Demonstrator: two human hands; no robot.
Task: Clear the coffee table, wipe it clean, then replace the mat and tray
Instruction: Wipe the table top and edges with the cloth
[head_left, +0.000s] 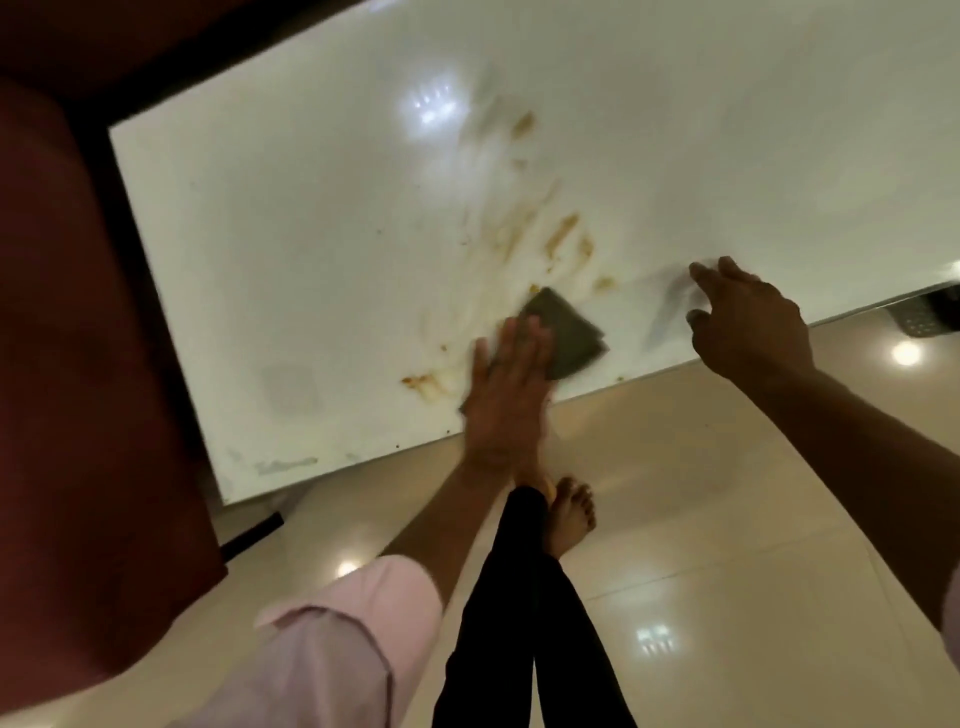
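Observation:
The white glossy coffee table (311, 234) fills the upper frame, bare of objects. Brown and yellow smears (558, 241) run across its middle toward the near edge. My left hand (506, 384) lies flat with straight fingers on a folded grey-green cloth (569, 332) near the table's front edge, pressing it onto the surface. My right hand (748, 322) rests to the right of the cloth at the front edge, fingers spread with the tips on the tabletop. The hands are blurred by motion.
A dark red sofa (88, 415) stands along the table's left side. Beige polished floor tiles (727, 545) lie in front, with my legs and a bare foot (571, 514). A dark remote-like object (922, 314) sits under the table's right end.

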